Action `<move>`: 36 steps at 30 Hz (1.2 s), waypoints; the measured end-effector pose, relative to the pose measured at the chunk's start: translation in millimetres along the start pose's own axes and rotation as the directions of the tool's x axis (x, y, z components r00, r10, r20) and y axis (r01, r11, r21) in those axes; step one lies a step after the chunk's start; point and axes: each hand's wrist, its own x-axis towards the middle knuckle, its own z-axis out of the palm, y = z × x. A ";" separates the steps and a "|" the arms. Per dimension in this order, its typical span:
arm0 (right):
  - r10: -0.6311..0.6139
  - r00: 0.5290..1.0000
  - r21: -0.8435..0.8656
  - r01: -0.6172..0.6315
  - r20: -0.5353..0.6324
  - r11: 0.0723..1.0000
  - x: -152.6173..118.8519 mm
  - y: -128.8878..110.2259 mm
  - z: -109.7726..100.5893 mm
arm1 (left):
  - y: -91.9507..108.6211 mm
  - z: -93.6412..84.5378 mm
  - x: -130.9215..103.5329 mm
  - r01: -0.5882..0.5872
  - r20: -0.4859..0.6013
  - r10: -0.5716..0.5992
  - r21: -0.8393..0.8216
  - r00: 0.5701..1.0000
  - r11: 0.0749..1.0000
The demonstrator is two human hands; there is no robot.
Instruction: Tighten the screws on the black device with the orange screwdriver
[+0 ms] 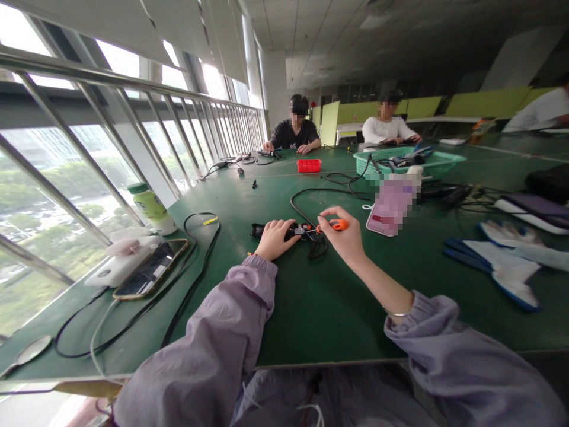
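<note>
On the green table in front of me lies a black, elongated corded device, with wires and small orange and metal parts exposed toward its right end. My left hand is wrapped over its body and presses it to the table. In my right hand is a screwdriver with an orange handle, pinched between thumb and fingers. The shaft points left, its tip at the exposed parts. My fingers hide much of the device, and its exact kind does not show. A black cord loops behind it.
Beyond my hands are a red basket, a teal basket of tools and cords, and a pink phone. Gloves lie right. Left are a phone, a green bottle and loose cables. Other people sit across the table.
</note>
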 end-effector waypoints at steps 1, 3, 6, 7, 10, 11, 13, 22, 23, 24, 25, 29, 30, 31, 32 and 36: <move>-0.006 1.000 0.004 0.006 0.020 1.000 -0.2 -0.5 0.1 | 0.0 -0.1 0.2 0.000 0.000 0.000 -0.001 1.000 1.000; -0.068 0.997 0.013 0.067 0.032 0.998 -0.2 -0.2 1.0 | 0.4 -0.8 0.3 0.000 0.004 0.000 0.002 1.000 1.000; -0.193 0.981 0.028 0.194 -0.023 0.981 0.5 2.5 2.2 | 1.1 -2.2 0.2 -0.004 0.010 0.004 0.008 1.000 1.000; -0.213 0.976 0.035 0.215 -0.047 0.976 0.7 3.4 2.2 | 1.2 -2.4 0.1 -0.008 0.009 0.008 0.009 1.000 1.000; -0.219 0.972 0.038 0.223 -0.087 0.974 0.1 4.2 0.9 | 0.7 -1.7 0.0 -0.016 0.007 0.016 0.014 1.000 1.000; -0.217 0.972 0.027 0.220 -0.087 0.975 -0.6 3.6 0.2 | 0.4 -1.2 0.0 -0.015 0.007 0.015 0.016 1.000 1.000; -0.194 0.979 -0.016 0.194 -0.057 0.981 -2.2 1.5 -1.0 | -0.4 0.0 0.2 -0.013 0.005 0.013 0.016 1.000 1.000; -0.180 0.980 0.082 0.187 -0.090 0.979 -1.4 -0.5 -0.6 | -1.5 1.8 0.7 -0.011 -0.002 0.011 0.010 1.000 1.000; -0.185 0.976 0.090 0.196 -0.113 0.977 -0.9 -0.2 -0.6 | -1.5 1.7 0.7 -0.011 0.001 0.011 0.014 1.000 1.000; -0.173 0.977 0.087 0.184 -0.128 0.979 -0.7 -0.1 -0.7 | -1.5 1.6 0.7 -0.011 0.002 0.011 0.017 1.000 1.000; -0.146 0.981 0.075 0.156 -0.131 0.985 -0.8 -0.4 -1.0 | -1.5 1.6 0.7 -0.012 0.001 0.012 0.019 1.000 1.000; -0.047 0.998 0.004 0.047 -0.047 0.999 -2.6 -3.0 -2.0 | -2.0 2.0 0.6 -0.015 -0.007 0.016 0.021 1.000 1.000; -0.048 0.999 0.000 0.048 -0.022 0.999 -3.0 -3.4 -1.9 | -2.2 2.1 0.6 -0.017 -0.008 0.017 0.021 1.000 1.000; -0.063 0.998 0.008 0.063 -0.008 0.998 -3.3 -3.5 -1.5 | -2.4 2.2 0.6 -0.018 -0.007 0.018 0.022 1.000 1.000; -0.090 0.996 0.026 0.090 -0.006 0.996 -3.4 -3.3 -1.1 | -2.5 2.3 0.6 -0.018 -0.007 0.018 0.023 1.000 1.000; -0.153 0.986 0.078 0.158 -0.068 0.984 -2.0 -0.7 0.9 | -2.5 2.1 0.5 -0.014 0.001 0.014 0.026 1.000 1.000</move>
